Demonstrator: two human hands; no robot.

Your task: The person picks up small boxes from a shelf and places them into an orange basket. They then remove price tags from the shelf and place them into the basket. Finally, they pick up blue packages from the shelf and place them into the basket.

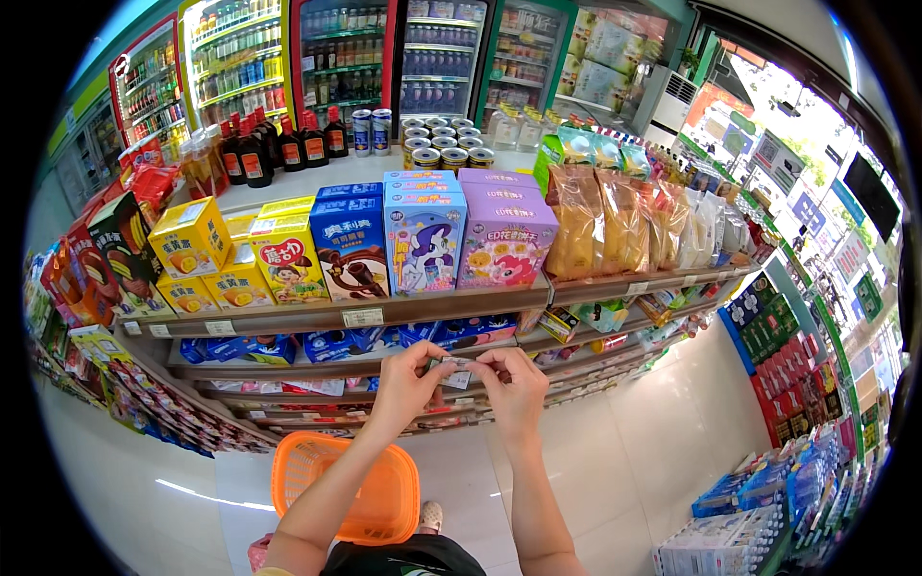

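Both my hands meet in front of the middle of the shelf unit. My left hand (407, 386) is closed, thumb and fingertips pinching one end of a small, thin, pale strip (460, 365). At its other end my right hand (514, 389) pinches it too. The strip is too small to make out what it is. Behind the fingers runs a shelf with blue packets (351, 341). Below my left forearm is an orange plastic basket (384, 494), with no goods visible in the part that shows.
On the top shelf stand yellow boxes (285, 254), a blue pony-print box (423, 235), purple boxes (502, 240) and brown bags (578, 221). Dark bottles (252, 158) and cans (453, 158) stand behind. Drinks fridges (440, 58) line the back. Stacked packs (725, 538) lie at lower right.
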